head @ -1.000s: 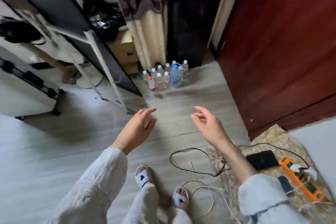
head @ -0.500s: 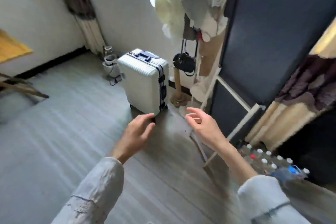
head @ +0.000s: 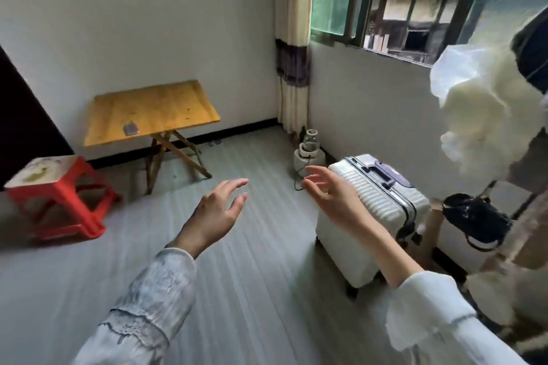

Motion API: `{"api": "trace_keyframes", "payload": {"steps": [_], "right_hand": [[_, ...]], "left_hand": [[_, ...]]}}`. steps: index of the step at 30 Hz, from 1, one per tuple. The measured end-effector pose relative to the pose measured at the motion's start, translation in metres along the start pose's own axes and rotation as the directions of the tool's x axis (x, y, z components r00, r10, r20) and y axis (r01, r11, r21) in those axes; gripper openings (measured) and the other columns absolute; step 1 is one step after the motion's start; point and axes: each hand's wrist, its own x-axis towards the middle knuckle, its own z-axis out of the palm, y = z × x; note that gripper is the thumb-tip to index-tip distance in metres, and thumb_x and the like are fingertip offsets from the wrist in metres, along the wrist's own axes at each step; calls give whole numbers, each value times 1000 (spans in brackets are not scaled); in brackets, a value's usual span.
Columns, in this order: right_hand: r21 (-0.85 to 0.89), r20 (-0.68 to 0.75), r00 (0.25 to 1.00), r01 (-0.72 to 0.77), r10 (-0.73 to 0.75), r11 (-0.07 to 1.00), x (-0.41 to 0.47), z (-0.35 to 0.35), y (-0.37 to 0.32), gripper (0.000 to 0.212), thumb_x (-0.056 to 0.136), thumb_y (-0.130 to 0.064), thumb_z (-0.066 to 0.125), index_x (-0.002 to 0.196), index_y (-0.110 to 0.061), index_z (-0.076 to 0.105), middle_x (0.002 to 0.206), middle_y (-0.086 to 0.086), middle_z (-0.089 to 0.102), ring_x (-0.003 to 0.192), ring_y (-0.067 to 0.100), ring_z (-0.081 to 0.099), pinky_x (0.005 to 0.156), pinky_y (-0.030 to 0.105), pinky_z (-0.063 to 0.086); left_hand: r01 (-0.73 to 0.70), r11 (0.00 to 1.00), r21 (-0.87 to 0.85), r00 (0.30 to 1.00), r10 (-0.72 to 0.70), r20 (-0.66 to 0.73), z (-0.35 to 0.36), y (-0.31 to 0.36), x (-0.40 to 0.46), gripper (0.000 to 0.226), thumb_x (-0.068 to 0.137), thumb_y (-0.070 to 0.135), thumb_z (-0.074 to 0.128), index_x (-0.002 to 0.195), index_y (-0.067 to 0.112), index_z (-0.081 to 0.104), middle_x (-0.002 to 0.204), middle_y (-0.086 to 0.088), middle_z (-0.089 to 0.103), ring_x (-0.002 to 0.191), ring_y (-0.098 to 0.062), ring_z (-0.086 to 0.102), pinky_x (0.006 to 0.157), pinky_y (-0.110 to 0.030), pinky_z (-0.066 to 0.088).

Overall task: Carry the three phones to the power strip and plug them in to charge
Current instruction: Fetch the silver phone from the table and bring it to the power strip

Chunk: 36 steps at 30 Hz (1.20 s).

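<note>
One grey phone [head: 130,129] lies flat on the yellow wooden folding table [head: 178,104] against the far wall. My left hand [head: 218,210] and my right hand [head: 332,195] are both raised in front of me over the floor, fingers loosely spread, holding nothing. Both are well short of the table. The power strip and the other phones are out of view.
A red plastic stool [head: 56,184] stands left of the table. A white suitcase [head: 373,216] stands upright at the right, beside a coat stand with a black bag [head: 474,218] and pale clothes [head: 486,109]. A small appliance [head: 308,151] sits under the curtain [head: 292,38].
The view has swung left, away from the power strip and rug, past the suitcase, to the table in the corner. Both hands stay raised and empty.
</note>
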Motion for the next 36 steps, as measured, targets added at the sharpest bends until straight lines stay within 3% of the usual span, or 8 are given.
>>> {"api": "trace_keyframes", "payload": {"steps": [7,18,24,28,36], "right_hand": [[5,131,977,171,-170,985,158,54,-31,34,89,-24,56,121,-15,55,106,2,67,94,10,61,83,19,42],[54,317,895,314,-315,948,360,210,-96,36,91,-24,53,125,-13,52,114,5,66,107,14,60,85,16,39],[49,360,882,308,-304,950,458,316,-129,38,91,-24,53,127,-12,51,118,7,64,111,18,60,88,18,40],[35,406,871,289,-278,957,515,375,-144,36,91,-24,53,126,-13,52,117,7,65,110,17,59,87,16,39],[13,462,859,241,-220,970,639,481,-149,36,91,-23,53,126,-12,52,118,7,64,110,17,60,80,8,35]], "left_hand": [[140,990,5,981,-138,-133,-46,-73,98,32,93,25,46,124,22,52,128,0,54,121,-16,48,101,-27,34],[288,958,-9,911,-277,-306,-124,-245,221,33,91,23,48,124,20,53,125,3,56,115,-7,49,96,-22,34],[333,943,-20,892,-322,-316,-178,-358,283,33,92,20,48,124,17,53,124,2,56,109,-3,48,91,-17,32],[380,925,-21,879,-368,-303,-210,-424,323,32,92,18,48,123,14,54,123,-2,57,115,-12,51,94,-17,32],[429,903,-36,869,-424,-254,-234,-548,414,32,92,19,48,123,15,54,123,-1,57,115,-13,52,94,-19,34]]}}
